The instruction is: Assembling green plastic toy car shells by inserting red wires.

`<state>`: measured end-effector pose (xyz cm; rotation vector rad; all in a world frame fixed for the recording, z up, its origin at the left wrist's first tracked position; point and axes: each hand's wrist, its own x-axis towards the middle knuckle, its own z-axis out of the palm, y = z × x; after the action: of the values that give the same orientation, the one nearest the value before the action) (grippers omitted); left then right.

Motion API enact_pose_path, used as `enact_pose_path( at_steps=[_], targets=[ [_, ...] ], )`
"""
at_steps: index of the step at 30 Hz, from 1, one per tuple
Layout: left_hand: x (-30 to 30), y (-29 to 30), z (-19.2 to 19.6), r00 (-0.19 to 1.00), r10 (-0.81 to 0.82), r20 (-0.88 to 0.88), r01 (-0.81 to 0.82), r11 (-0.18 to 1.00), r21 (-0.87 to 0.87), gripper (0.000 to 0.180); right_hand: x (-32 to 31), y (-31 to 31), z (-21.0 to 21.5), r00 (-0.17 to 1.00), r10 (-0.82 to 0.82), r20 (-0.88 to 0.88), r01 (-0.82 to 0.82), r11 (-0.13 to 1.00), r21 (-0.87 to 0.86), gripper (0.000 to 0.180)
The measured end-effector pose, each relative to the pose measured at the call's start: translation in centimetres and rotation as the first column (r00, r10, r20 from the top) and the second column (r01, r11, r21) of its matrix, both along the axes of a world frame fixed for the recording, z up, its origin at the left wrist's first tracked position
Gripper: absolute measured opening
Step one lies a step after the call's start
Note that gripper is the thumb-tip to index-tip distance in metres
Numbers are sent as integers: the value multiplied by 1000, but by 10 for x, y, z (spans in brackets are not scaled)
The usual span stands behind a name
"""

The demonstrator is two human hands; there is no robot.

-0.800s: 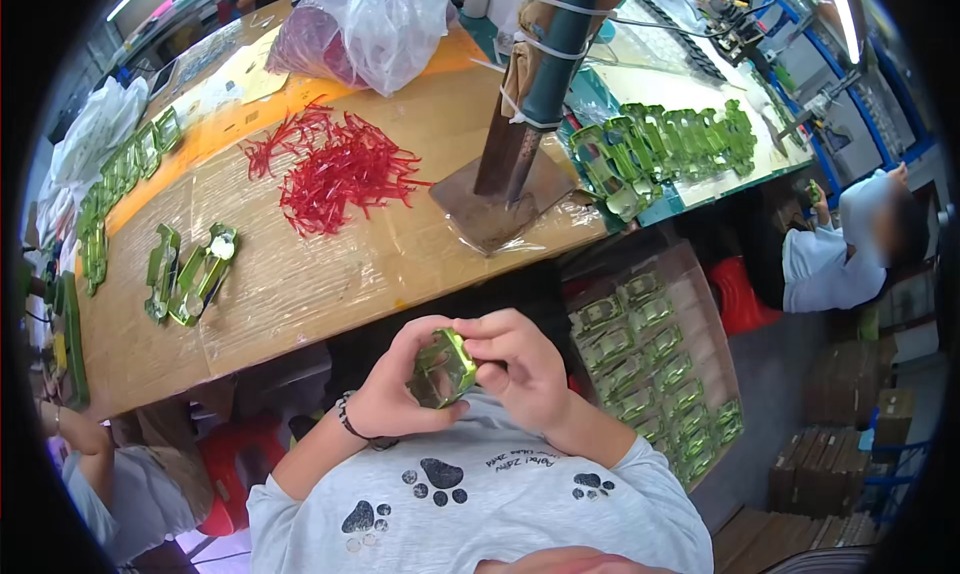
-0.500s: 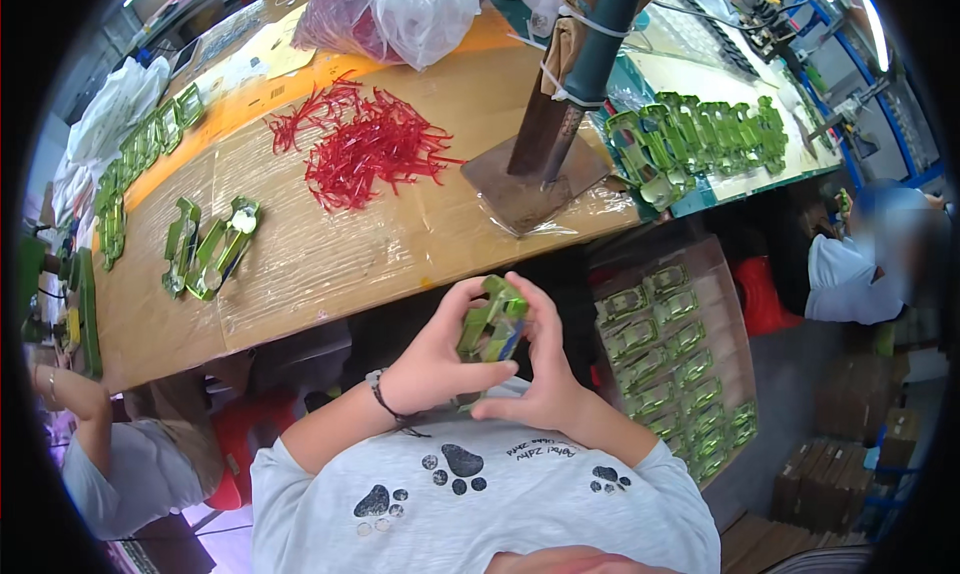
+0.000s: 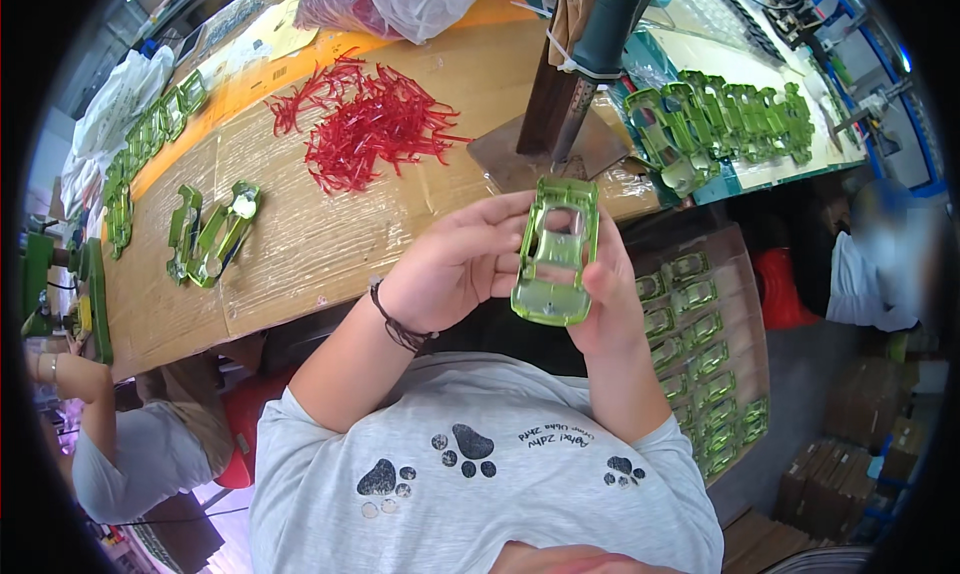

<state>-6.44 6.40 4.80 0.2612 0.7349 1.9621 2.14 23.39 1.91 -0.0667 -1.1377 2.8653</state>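
Note:
A translucent green toy car body shell (image 3: 556, 249) is upright in front of my chest, roof side showing. My right hand (image 3: 612, 292) holds it along its right side, with the thumb near the lower end and the other fingers mostly hidden behind. On the shell's left side is my left hand (image 3: 460, 254), its fingers apart and reaching to the edge; whether the tips grip it is partly hidden. Two similar green shells (image 3: 212, 232) lie on the cardboard-covered table (image 3: 300, 264) to the left. Farther back is a heap of thin red plastic strips (image 3: 375, 124).
A dark metal post on a base plate (image 3: 500, 154) stands beyond my hands. Rows of green shells (image 3: 730, 124) sit at the right, more (image 3: 145, 149) at far left. A box of shells (image 3: 755, 349) is by my right arm. People sit on both sides.
My hands have moved up and away from my body, toward the post. The shell has turned from a tilted side view to show its roof, and my left fingers have spread.

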Motion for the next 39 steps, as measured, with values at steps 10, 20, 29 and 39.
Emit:
enact_pose_path(
  at_steps=[10, 20, 29, 39],
  targets=[
    [7, 8, 26, 987, 117, -113, -119, 993, -15, 55, -13, 1, 15, 994, 30, -105, -44, 990, -131, 84],
    [17, 6, 27, 978, 209, -7, -208, 977, 51, 48, -8, -11, 43, 1000, 22, 0, -22, 998, -56, 80],
    [12, 6, 19, 963, 243, -117, -258, 958, -129, 54, -23, -5, 14, 996, 70, 57, -61, 988, -139, 88],
    [21, 1, 14, 866, 368, -340, -419, 904, -88, 53, -18, -14, 26, 983, 173, -61, -182, 961, -208, 83]
  ],
)
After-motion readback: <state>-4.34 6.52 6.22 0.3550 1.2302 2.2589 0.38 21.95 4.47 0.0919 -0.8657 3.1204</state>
